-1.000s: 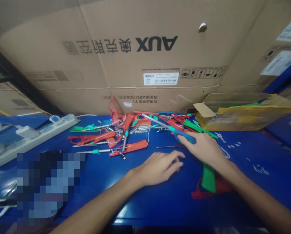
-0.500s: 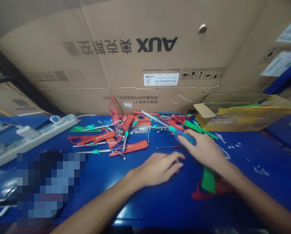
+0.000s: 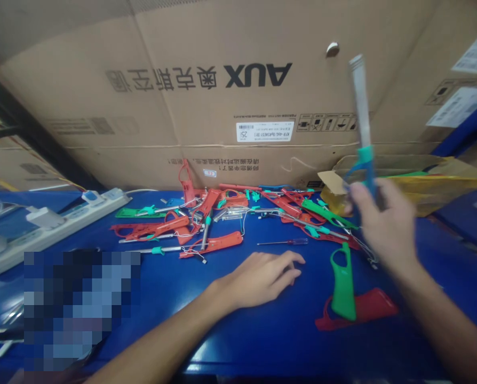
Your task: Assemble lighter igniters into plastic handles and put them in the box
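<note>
My right hand (image 3: 390,229) is closed around the blue handle of a long-nosed lighter (image 3: 362,114), blurred by motion. The metal tube points up, with a turquoise part at its base. My left hand (image 3: 266,277) rests on the blue table, loosely curved with fingers apart and nothing in it. Just beyond it lies a small screwdriver (image 3: 282,242). To its right, a green handle shell (image 3: 344,288) lies across a red handle shell (image 3: 376,306). A heap of red handle shells (image 3: 222,244), metal tubes and white wires spreads along the back.
An open carton (image 3: 426,184) with yellow tape stands at back right, green parts inside. Behind the table rises a large cardboard box (image 3: 202,117). A white power strip (image 3: 58,226) with plugs lies at left, near a pixelated area. A blue post (image 3: 462,133) stands at right.
My right hand has moved right and up with the lighter, whose tube swung from pointing left to upright. The screwdriver and green shell are now uncovered. My left hand has barely moved.
</note>
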{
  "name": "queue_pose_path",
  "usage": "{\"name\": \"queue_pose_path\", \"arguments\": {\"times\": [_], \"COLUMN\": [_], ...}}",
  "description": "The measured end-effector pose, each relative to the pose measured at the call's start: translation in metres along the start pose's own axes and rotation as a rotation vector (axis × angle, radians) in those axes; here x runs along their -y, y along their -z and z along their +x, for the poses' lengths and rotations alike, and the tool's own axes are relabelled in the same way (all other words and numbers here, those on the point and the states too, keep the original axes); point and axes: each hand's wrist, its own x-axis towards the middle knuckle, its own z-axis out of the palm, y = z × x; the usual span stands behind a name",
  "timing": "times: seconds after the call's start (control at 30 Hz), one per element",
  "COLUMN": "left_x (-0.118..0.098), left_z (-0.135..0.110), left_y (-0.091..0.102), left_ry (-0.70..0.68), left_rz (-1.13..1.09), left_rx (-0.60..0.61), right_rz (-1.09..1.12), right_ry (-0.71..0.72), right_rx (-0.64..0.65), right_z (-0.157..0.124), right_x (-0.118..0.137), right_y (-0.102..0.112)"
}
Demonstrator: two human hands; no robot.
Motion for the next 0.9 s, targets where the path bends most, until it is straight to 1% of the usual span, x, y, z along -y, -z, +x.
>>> {"name": "queue_pose_path", "arguments": {"times": [0.07,0.1,0.17,0.2,0.27,0.3,0.33,0.37,0.43,0.5,0.6,0.7,0.77,0.83,0.9], "left_x": [0.0,0.0,0.0,0.0,0.0,0.0,0.0,0.0,0.0,0.001,0.001,0.0,0.001,0.004,0.004], "left_z": [0.0,0.0,-0.001,-0.001,0.0,0.0,0.0,0.0,0.0,0.001,0.001,0.0,0.0,0.0,0.001], "left_y": [0.0,0.0,-0.001,-0.001,-0.001,-0.001,-0.001,-0.002,-0.002,-0.003,-0.003,-0.003,-0.004,-0.004,-0.002], "left_ry": [0.001,0.002,0.0,-0.002,-0.013,-0.019,-0.025,-0.031,-0.038,-0.041,-0.045,-0.042,-0.037,-0.045,-0.085], "left_rz": [0.013,0.021,0.04,0.051,0.067,0.069,0.067,0.063,0.06,0.061,0.062,0.074,0.088,0.106,0.131], "left_rx": [0.007,0.009,0.009,0.009,0.008,0.005,0.0,-0.006,-0.02,-0.03,-0.036,-0.031,-0.018,-0.007,-0.016], "right_rz": [-0.126,-0.21,-0.413,-0.53,-0.696,-0.731,-0.76,-0.788,-0.826,-0.855,-0.849,-0.718,-0.641,-0.613,-0.609], "right_ry": [0.131,0.182,0.233,0.199,0.17,0.154,0.171,0.206,0.292,0.329,0.35,0.444,0.514,0.519,0.521], "right_rx": [-0.323,-0.423,-0.396,-0.335,-0.126,-0.048,-0.006,0.004,0.016,-0.008,-0.119,-0.206,-0.133,-0.037,0.01], "right_z": [0.029,0.046,0.083,0.101,0.132,0.143,0.15,0.154,0.153,0.142,0.118,0.088,0.069,0.053,0.041], "right_x": [-0.014,-0.021,-0.035,-0.041,-0.05,-0.055,-0.06,-0.065,-0.074,-0.082,-0.088,-0.085,-0.079,-0.074,-0.07], "right_y": [0.022,0.034,0.057,0.067,0.082,0.087,0.09,0.092,0.089,0.082,0.066,0.046,0.034,0.024,0.018]}}
